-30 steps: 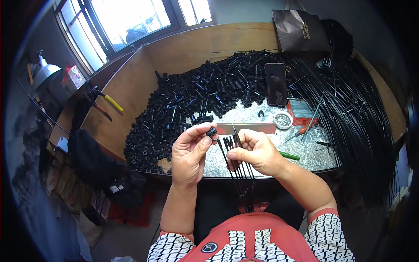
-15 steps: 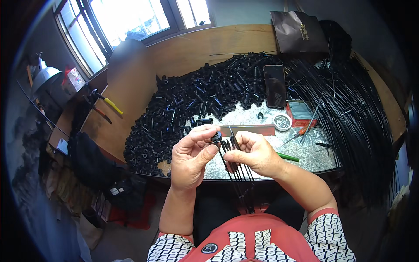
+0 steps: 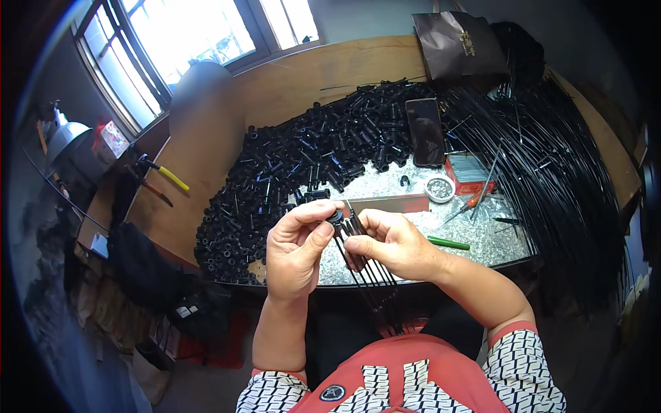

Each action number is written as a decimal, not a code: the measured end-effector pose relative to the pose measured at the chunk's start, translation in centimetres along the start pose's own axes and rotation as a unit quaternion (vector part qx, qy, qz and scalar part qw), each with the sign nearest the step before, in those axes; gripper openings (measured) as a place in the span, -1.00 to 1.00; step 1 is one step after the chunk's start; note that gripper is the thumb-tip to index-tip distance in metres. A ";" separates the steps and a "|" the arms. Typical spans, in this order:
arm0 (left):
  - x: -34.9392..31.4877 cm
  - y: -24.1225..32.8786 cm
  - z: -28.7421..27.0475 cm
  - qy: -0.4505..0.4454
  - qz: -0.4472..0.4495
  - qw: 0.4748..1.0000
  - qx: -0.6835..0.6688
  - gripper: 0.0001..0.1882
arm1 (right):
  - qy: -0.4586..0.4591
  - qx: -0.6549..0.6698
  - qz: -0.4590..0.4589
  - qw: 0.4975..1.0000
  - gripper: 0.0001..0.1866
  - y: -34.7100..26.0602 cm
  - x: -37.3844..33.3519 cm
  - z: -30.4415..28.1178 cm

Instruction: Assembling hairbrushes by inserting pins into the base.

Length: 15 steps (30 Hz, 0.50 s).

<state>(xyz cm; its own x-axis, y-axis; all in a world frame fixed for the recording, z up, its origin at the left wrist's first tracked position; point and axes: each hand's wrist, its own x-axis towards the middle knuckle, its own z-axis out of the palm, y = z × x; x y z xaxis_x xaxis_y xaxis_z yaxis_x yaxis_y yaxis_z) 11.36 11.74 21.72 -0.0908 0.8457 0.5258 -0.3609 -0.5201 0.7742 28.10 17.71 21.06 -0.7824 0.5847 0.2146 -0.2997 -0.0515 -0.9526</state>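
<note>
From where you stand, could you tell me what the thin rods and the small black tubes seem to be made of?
Thin black rods: likely coated metal wire or stiff plastic, glossy, straight, very slender. Small black tubes: probably moulded plastic, dull sheen, hollow ends. Neither is certain.

Two bare forearms entering from the lower edge, ending in a left hand (image 3: 297, 249) and a right hand (image 3: 391, 242), no gloves, rings or watch visible. Short sleeves (image 3: 525, 361) patterned in black and white geometric print. Coral-red apron bib (image 3: 406, 375) over the chest, small round dark badge (image 3: 332, 393) near its lower left.
</note>
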 end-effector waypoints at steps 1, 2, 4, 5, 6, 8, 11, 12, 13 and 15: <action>0.0 -0.1 -0.1 -0.003 -0.002 1.000 0.000 -0.77 | 0.003 0.001 -0.001 1.000 -0.84 0.1 0.0 -0.1; 0.1 -0.3 -0.2 -0.009 0.000 1.000 -0.017 -0.77 | -0.008 0.005 -0.006 1.000 -0.84 0.2 0.1 -0.2; 0.1 -0.5 -0.2 -0.010 -0.005 0.999 -0.043 -0.77 | -0.023 0.020 -0.006 1.000 -0.82 0.3 0.1 -0.4; 0.1 -0.5 -0.2 -0.013 -0.007 0.999 -0.043 -0.77 | -0.020 0.021 -0.007 1.000 -0.82 0.3 0.2 -0.5; 0.1 -0.6 -0.2 -0.008 -0.007 0.999 -0.042 -0.77 | -0.025 0.018 -0.003 1.000 -0.82 0.3 0.2 -0.6; 0.2 -0.5 -0.2 -0.006 -0.011 0.999 -0.044 -0.77 | -0.038 0.025 0.000 0.999 -0.82 0.5 0.4 -0.9; 0.2 -0.6 -0.3 -0.010 -0.010 0.999 -0.044 -0.77 | -0.038 0.015 0.003 0.999 -0.82 0.5 0.5 -0.9; 0.2 -0.6 -0.4 -0.012 -0.012 0.999 -0.044 -0.77 | -0.040 0.018 0.007 0.999 -0.82 0.3 0.5 -0.9; 0.3 -0.6 -0.4 -0.015 -0.015 0.998 -0.052 -0.77 | -0.037 0.019 0.006 0.999 -0.82 0.4 0.5 -1.0; 0.4 -0.7 -0.6 -0.019 -0.020 0.998 -0.060 -0.78 | -0.055 0.014 -0.002 0.998 -0.80 0.6 0.6 -1.1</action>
<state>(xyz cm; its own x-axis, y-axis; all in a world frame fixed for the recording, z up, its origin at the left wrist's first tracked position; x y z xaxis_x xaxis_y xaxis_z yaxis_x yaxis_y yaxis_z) 11.00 12.53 21.15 -0.0395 0.8590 0.5104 -0.4729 -0.4660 0.7478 28.04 18.96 20.43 -0.8357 0.4927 0.2425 -0.3175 -0.0732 -0.9454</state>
